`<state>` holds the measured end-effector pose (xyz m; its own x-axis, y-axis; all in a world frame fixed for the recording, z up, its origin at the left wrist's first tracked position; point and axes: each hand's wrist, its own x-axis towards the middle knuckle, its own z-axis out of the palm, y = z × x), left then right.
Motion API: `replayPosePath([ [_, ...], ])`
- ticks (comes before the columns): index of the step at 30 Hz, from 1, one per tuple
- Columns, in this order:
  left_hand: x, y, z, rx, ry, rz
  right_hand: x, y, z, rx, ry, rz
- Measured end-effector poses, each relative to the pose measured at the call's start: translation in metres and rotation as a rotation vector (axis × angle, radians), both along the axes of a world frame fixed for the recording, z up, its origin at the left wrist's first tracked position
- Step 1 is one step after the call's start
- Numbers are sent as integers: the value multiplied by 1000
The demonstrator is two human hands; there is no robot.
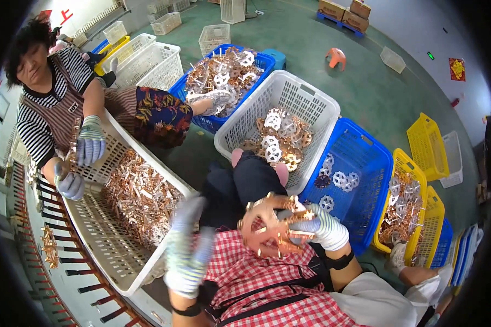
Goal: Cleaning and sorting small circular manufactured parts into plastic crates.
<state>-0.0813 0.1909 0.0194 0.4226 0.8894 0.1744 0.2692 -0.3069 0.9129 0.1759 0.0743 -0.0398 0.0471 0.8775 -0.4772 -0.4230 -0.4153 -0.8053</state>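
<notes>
Copper wheel (264,237) is up in front of the checked apron (229,259), at the right hand (330,229). Right fingers are closed on its outer side; exact contact is blurred. Left hand (190,250) is raised beside it, fingers spread, nothing visible in them.

Handling, my read: stiff thin metal, light, a bit slick through gloves; small rim lugs could bend or snag. Best hold is the rim between lugs, or an edge of a cutout.

No worktop under it. Grey crate (305,95) ahead holds similar wheels, blue crate (365,163) to its right a few more, white crate (93,234) at left small coppery strips. Green floor (297,41); co-worker (65,103) across the white crate.
</notes>
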Motion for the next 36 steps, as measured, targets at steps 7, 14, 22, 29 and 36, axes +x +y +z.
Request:
replayPosePath([
  [7,48,-7,-36,-859,-526,-67,-20,13,33,310,662,-197],
  [14,70,-25,-58,-931,-507,-75,-58,-1,-51,358,-118,-424],
  [22,71,-7,-63,-79,-256,76,-59,9,-28,296,-234,-552],
  [29,60,7,-49,294,17,-169,-53,19,-20,238,179,-654],
  [36,59,-2,-59,-303,-186,93,-61,7,-28,328,-294,-667],
])
